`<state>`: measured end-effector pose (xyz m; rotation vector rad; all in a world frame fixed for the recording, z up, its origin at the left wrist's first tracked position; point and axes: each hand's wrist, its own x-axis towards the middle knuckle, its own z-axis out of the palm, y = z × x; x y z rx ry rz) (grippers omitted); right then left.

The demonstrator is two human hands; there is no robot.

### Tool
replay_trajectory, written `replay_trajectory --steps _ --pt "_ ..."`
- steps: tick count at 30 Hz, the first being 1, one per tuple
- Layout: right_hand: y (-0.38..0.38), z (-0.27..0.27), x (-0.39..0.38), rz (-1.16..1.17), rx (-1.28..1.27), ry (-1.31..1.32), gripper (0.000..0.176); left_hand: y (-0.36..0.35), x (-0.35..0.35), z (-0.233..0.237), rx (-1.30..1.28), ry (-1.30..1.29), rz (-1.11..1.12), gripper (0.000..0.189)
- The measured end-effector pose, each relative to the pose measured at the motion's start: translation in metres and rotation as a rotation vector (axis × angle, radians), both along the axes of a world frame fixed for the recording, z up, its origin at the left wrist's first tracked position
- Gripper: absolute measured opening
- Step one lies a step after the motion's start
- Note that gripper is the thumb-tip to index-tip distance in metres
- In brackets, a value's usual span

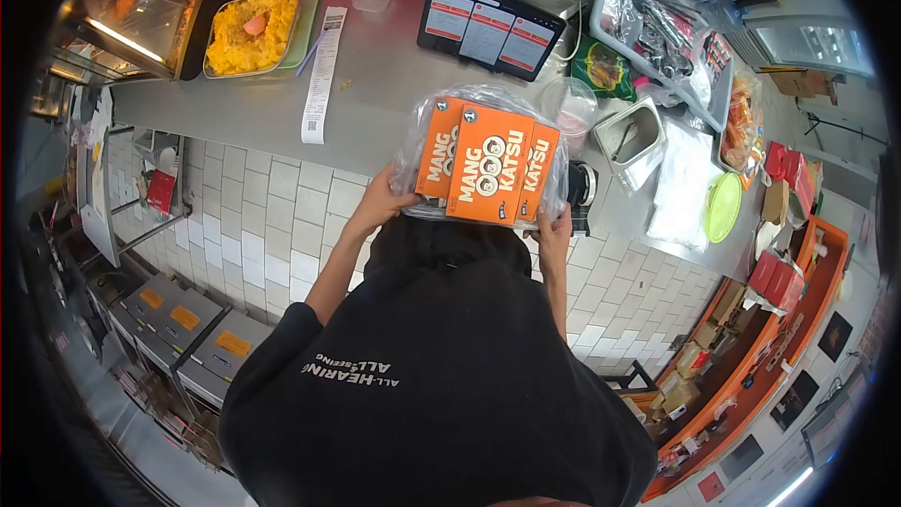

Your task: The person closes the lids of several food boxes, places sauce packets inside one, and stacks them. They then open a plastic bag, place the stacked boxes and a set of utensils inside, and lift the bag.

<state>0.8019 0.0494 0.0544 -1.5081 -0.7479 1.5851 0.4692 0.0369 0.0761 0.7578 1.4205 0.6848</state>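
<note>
FRAME CENTRE: A clear bag [488, 96] of orange boxes [488, 164] straddles the near edge of the steel desk [375, 84], with the desk's tiled front below it. Bare steel runs to the bag's left as far as a receipt [322, 75]. A tablet [490, 30] sits just beyond it, and a metal tub [631, 134] crowds the right. My arms reach forward, elbows bent. My left hand [380, 202] clamps the bag's lower left corner and my right hand [554, 230] its lower right, fingers curled tight around the plastic.

Orange boxes [488, 174]; black sweatshirt [441, 366]; white tiles [282, 197].
</note>
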Motion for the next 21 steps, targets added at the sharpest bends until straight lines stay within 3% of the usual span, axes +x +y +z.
replay_trajectory --steps 3,5,7,8,9,11,12,14,15,17,18,20,21 --pt "0.007 0.044 -0.001 0.032 -0.023 -0.015 0.033 0.006 0.001 0.033 -0.161 0.078 0.040 0.052" --pt "0.012 0.068 0.000 0.063 -0.001 -0.028 0.040 0.005 0.005 0.048 0.070 -0.027 0.151 0.047" --pt "0.016 0.075 0.001 0.122 0.018 -0.071 0.035 0.013 0.001 0.058 0.120 0.032 0.085 0.040" --pt "0.021 0.066 0.001 0.090 0.069 -0.236 0.027 0.019 -0.001 0.061 0.161 0.090 0.016 0.034" --pt "0.033 0.053 0.000 0.090 0.070 -0.232 0.027 0.029 -0.002 0.062 0.162 0.094 0.017 0.034" --pt "0.054 0.031 -0.005 0.076 0.338 -0.711 0.022 0.050 0.005 0.062 0.579 0.458 0.007 0.021" --pt "0.064 0.040 -0.012 0.072 0.348 -0.709 0.022 0.059 0.011 0.068 0.589 0.461 0.010 0.021" --pt "0.081 0.078 -0.029 -0.232 0.216 -0.075 0.021 0.072 0.019 0.088 0.720 0.486 0.062 0.022" --pt "0.078 0.092 -0.025 -0.228 0.224 -0.070 0.021 0.067 0.016 0.101 0.727 0.491 0.068 0.022" --pt "0.061 0.120 -0.005 -0.132 0.545 0.473 0.038 0.047 0.011 0.124 0.629 -0.095 0.013 0.021" --pt "0.059 0.133 -0.003 -0.128 0.549 0.475 0.038 0.041 0.012 0.122 0.635 -0.093 0.015 0.021" --pt "0.053 0.156 -0.003 -0.053 0.479 0.663 0.039 0.030 0.012 0.113 0.603 -0.532 0.115 0.016" --pt "0.054 0.163 -0.005 -0.053 0.482 0.662 0.039 0.032 0.011 0.123 0.605 -0.534 0.114 0.016"
